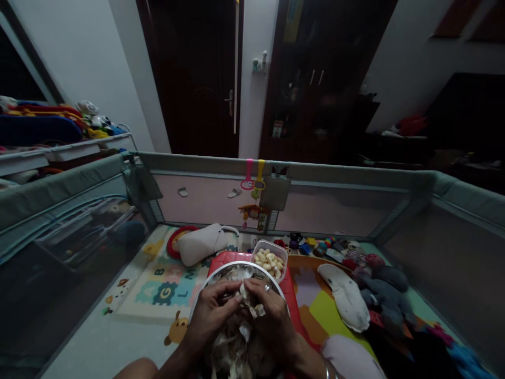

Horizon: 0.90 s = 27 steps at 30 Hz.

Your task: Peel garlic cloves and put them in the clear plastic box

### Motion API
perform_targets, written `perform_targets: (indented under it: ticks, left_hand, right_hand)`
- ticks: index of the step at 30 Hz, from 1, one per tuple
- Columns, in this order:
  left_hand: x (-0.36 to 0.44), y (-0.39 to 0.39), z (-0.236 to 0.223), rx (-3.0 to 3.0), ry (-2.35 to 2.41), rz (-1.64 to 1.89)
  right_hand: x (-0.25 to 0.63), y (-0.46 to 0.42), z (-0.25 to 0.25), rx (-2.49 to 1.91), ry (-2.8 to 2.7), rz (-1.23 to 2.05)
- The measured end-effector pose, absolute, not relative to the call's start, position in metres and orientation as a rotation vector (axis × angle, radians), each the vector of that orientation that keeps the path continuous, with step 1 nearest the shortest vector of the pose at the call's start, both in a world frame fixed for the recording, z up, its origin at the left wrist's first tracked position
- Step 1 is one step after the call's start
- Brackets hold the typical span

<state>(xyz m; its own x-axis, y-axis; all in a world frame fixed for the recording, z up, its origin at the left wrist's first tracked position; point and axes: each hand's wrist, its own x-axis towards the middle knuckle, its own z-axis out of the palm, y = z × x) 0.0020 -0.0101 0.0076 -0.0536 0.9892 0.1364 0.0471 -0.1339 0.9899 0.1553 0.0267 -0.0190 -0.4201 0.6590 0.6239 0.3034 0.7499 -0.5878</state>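
Note:
Both hands meet over a metal bowl (221, 269) full of papery garlic skins (232, 350). My left hand (215, 310) is closed, thumb and fingers pinching at a garlic clove (242, 289). From the other side my right hand (272, 310), a ring on one finger, grips the same clove and its loose skin (256, 310). The fingers partly hide the clove. Just beyond the bowl, a clear plastic container (284, 252) holds many peeled garlic cloves (270, 261). Bowl and container rest on a red stool or small table (292, 300).
A fabric-railed playpen (335, 171) surrounds me. On its printed mat (130, 300) lie a white cushion-like thing (203, 245) at left, a pale spotted pillow (345, 297) and a grey stuffed toy (389, 297) at right. Several small toys line the far edge; hanging toys (252, 210) dangle from the rail.

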Motion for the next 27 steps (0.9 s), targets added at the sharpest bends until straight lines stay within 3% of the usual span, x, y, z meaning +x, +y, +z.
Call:
perform_targets:
  ticks: [9,17,27]
  left_hand:
    - [-0.004,-0.009,0.007,0.956,1.170,1.389]
    - [-0.011,-0.009,0.005,0.928,1.157,1.425]
    - [0.000,-0.012,0.007,0.943,1.108,1.378]
  right_hand:
    - [0.160,0.035,-0.005,-0.934,-1.874,0.955]
    - [0.160,0.031,-0.006,-0.811,-2.258,0.788]
    - [0.149,0.027,0.002,-0.735,-1.877,0.727]
